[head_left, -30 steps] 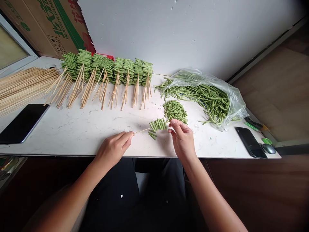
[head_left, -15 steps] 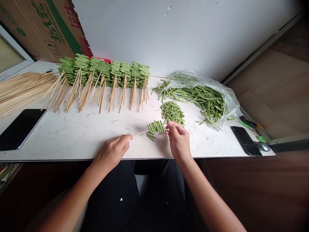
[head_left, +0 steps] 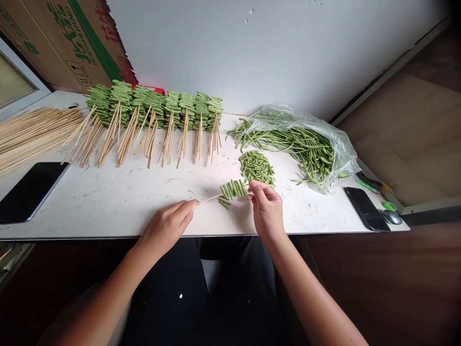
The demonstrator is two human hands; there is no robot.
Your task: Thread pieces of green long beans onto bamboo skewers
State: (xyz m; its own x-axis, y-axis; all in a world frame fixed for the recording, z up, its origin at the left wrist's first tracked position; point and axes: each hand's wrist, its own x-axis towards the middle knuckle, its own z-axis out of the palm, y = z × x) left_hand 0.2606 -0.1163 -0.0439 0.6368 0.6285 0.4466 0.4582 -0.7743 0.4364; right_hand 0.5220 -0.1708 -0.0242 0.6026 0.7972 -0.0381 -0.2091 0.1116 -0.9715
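My left hand point(head_left: 172, 222) is closed on the blunt end of a thin bamboo skewer point(head_left: 209, 198), which slants up to the right. A row of cut green bean pieces point(head_left: 233, 189) is threaded crosswise near its far end. The thumb and fingers of my right hand point(head_left: 265, 204) pinch at the skewer's tip, just right of the row. Whether a bean piece is also between them is hidden. Two loose bean pieces point(head_left: 224, 203) lie on the table below the row. Behind my right hand is a heap of cut beans point(head_left: 257, 167).
Stacked bean skewers point(head_left: 180, 110) line the wall, their sticks pointing towards me. Bare skewers point(head_left: 32, 137) and a tablet-like black device point(head_left: 34, 192) lie left. To the right are long beans point(head_left: 309, 149) in a plastic bag point(head_left: 347, 154), a phone point(head_left: 366, 209) and a mouse point(head_left: 392, 217).
Almost nothing differs. Both hands keep their hold on the skewer, and the bean row stays in nearly the same place; the whole view shifts very slightly.
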